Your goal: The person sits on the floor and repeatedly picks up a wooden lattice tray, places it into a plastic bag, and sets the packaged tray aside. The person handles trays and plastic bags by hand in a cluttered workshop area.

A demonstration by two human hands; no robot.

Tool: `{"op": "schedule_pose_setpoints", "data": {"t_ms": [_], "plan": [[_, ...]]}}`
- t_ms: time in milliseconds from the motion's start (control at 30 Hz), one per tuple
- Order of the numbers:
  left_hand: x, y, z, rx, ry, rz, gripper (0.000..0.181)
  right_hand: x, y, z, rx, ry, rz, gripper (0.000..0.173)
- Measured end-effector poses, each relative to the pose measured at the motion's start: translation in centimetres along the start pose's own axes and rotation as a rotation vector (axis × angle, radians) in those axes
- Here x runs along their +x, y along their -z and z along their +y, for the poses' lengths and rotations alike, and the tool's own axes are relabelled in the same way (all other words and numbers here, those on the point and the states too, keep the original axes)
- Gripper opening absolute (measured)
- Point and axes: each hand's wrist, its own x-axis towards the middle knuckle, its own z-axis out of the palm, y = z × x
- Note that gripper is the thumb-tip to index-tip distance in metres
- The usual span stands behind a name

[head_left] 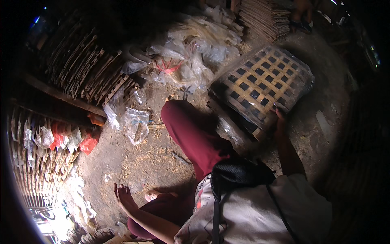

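Note:
A woven bamboo lattice tray (263, 82), covered with clear plastic film, lies to my right on what looks like a stack of similar trays. Dark gaps show through its square weave. My right hand (279, 117) has its fingers at the tray's near edge and seems to grip it there; part of the hand is in shadow. Low over the dirt floor (122, 164), my left hand (124, 195) holds nothing, fingers apart. It is nearest to my bare foot (152, 194). My bent knee in maroon trousers (190, 131) rises between the two hands.
Crumpled clear plastic sheets (195, 45) are heaped ahead. Wooden or bamboo racks (82, 67) are packed at the left, with red plastic bags (89, 143) below them. A loose clear bag (136, 125) lies near my knee. Another stack (265, 19) and a person's legs (301, 15) are farther off.

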Motion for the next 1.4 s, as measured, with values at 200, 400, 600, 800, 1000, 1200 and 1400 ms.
{"op": "schedule_pose_setpoints", "data": {"t_ms": [200, 400, 600, 800, 1000, 1200, 1400], "plan": [[0.6, -1.4, -1.2, 0.029, 0.02, -0.017, 0.043, 3.0, 2.0, 1.3, 0.058, -0.187, 0.036, 0.053], [-1.8, 2.1, 1.6, 0.202, 0.009, 0.253, 0.041, -4.0, -7.9, -3.3, -0.219, -0.3, -0.239, 0.059], [-8.3, -0.3, 7.2, 0.565, -0.388, 0.43, 0.024, -12.6, -18.8, -8.2, -0.656, 0.376, -0.551, 0.051], [-18.8, 14.1, 2.4, 1.54, 0.088, 1.265, 0.052, -25.4, -28.6, -11.9, -0.259, 1.154, -1.07, 0.043], [-27.8, 20.4, -3.8, 1.701, 0.171, 1.017, 0.078, -35.1, -32.8, -12.2, 0.529, 1.292, -1.631, 0.035], [-29.8, 22.8, -2.3, 1.767, -0.097, 0.897, 0.037, -40.3, -34.2, -9.3, 0.892, 1.26, -1.69, 0.03], [-31.5, 22.6, 5.4, 1.777, -0.214, 0.859, 0.012, -41.7, -34.7, -9.2, 1.052, 1.205, -1.622, 0.027]]}}
